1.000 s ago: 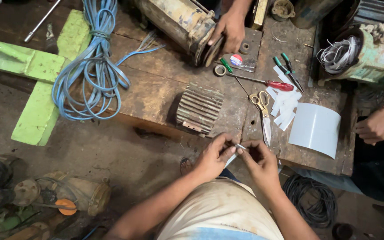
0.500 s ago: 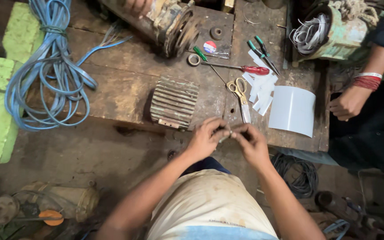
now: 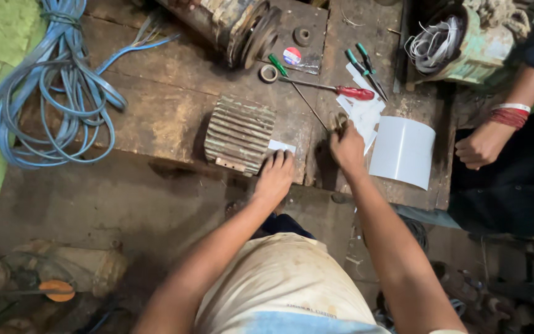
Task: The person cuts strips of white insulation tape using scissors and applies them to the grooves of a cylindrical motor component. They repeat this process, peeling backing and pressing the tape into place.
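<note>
Scissors lie on the wooden workbench right under the right hand, whose fingers are curled down over the handles; whether they have truly closed on them I cannot tell, since the knuckles hide the loops. Just left of that grip, the left hand rests flat with fingers spread, fingertips touching a small white paper slip at the bench edge and holding nothing. Beside those fingertips sits a ribbed metal motor cover, tilted slightly. Just beyond the right hand lie white paper cuttings, and to its right a curved sheet of white insulation paper near the bench corner. Further out from the grip are a red-handled screwdriver, two green-handled tools, a tape roll and a rusty motor body; a blue cable coil lies well away to the left. Another person's hand, with red bangles at the wrist, hangs off the right end of the bench, apart from all this. To lift the scissors cleanly, it seems wise to seat thumb and fingers fully in the loops before raising them, keep the blades shut and pointed away from the other hand, and keep the slip pinned flat so it stays at the edge.
</note>
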Demonstrator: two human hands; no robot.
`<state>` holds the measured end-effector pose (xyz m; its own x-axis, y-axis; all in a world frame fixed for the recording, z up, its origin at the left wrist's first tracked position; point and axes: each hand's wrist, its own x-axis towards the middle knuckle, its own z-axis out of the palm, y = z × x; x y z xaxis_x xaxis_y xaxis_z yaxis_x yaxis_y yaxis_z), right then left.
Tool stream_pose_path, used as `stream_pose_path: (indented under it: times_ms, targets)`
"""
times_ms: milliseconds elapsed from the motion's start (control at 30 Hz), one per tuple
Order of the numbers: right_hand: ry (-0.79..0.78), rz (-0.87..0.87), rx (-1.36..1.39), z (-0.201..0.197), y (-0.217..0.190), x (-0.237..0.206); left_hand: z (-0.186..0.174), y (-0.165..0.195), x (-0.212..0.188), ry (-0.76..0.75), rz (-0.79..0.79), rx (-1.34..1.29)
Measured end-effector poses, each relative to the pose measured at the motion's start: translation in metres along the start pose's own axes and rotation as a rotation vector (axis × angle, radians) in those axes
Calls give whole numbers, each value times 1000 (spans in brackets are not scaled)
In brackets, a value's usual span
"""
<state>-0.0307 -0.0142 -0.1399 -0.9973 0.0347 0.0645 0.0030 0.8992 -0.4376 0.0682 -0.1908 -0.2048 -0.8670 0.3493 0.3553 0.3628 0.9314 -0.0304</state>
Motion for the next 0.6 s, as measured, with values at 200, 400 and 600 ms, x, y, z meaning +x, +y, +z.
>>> stream_pose_path:
  times_ms: [200,400,600]
  targets:
    - [-163,-256,21,35,-23,-39,5,-2,-1,-148,-138,-141]
    - [-110,-449,-251,45,-24,-39,13,-1,4,-245,-159,-188]
    - [-332,-461,-4,41,-15,-12,13,-4,0,-151,-130,-146]
